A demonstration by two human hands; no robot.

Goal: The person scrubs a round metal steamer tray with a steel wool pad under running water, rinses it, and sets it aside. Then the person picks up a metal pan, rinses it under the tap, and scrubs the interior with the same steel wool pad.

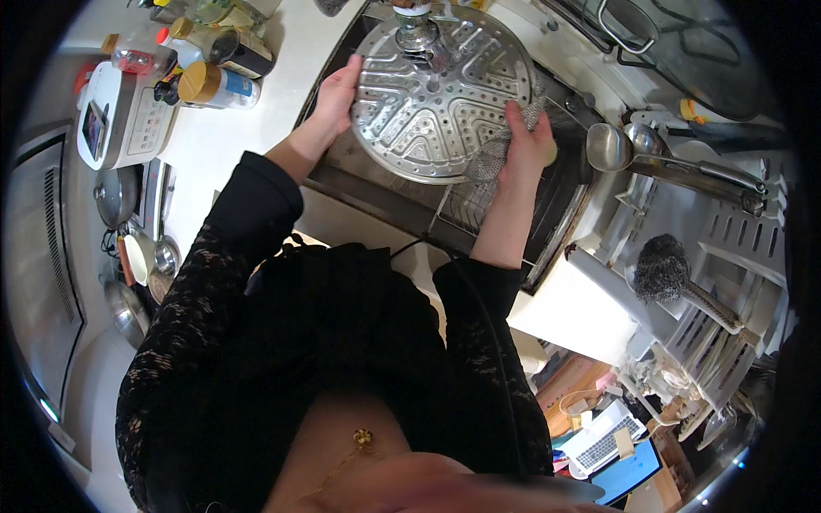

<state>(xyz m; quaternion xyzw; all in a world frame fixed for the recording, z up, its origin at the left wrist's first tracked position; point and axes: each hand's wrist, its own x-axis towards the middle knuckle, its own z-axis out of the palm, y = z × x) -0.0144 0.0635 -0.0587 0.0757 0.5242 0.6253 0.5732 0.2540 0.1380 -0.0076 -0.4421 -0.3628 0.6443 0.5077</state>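
Under the metal faucet [417, 35], a round perforated metal steamer plate [436, 96] is held tilted over the sink [362, 163]. My left hand [337, 96] grips its left rim, thumb near the upper face. At the right rim, my right hand [527, 144] presses a grey mesh scrubbing cloth [492, 157] against the plate. A bit of something pale yellow shows behind that hand, mostly hidden. Below the plate, a wire rack [458, 211] sits in the sink, partly covered by the plate and my right forearm.
Bottles and jars [218, 83] crowd the left counter beside a white appliance [125, 115]. Ladles [609, 147] hang right of the sink, over a plastic rack [737, 250]. A wire-scrubber brush [664, 269] rests there too. A laptop [606, 436] lies at lower right.
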